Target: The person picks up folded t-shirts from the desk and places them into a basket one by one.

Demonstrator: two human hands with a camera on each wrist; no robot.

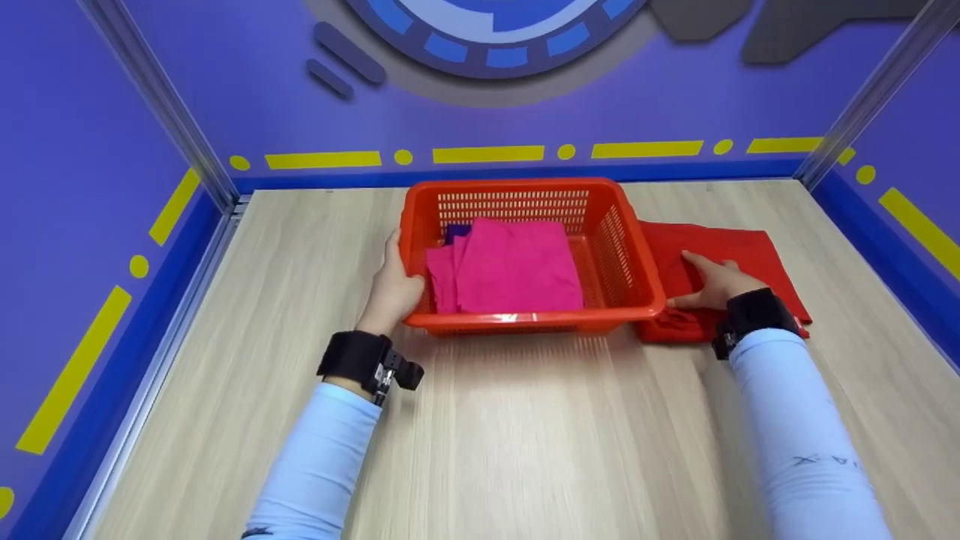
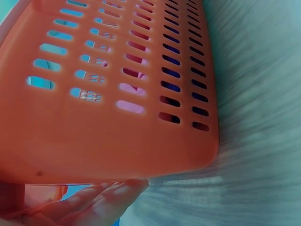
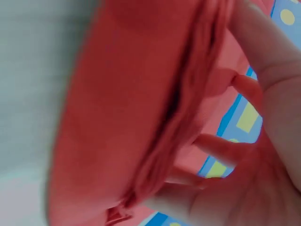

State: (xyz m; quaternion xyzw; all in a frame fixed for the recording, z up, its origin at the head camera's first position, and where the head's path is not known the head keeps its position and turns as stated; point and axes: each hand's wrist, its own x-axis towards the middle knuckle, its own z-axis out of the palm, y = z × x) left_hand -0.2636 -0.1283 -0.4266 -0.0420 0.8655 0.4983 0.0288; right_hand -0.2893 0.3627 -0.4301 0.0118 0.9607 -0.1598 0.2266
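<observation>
A red plastic basket (image 1: 487, 321) with slotted walls stands at the middle of the table, tilted slightly toward the camera. Inside it lies a folded pink cloth (image 1: 517, 270), with a bit of dark blue cloth (image 1: 456, 231) showing behind. My left hand (image 1: 394, 289) grips the basket's left side at the rim; its fingers (image 2: 108, 200) lie along the outer wall. To the right of the basket is a folded red cloth (image 1: 739, 259). On it rests my right hand (image 1: 712, 283), fingers spread, with the thumb (image 3: 263, 42) touching the cloth's layered folds.
The pale wooden table (image 1: 510, 435) is bounded by blue panels (image 1: 315, 127) at the back and both sides. Metal posts (image 1: 176, 112) stand at the back corners. The basket's right rim overhangs the red cloth's left edge.
</observation>
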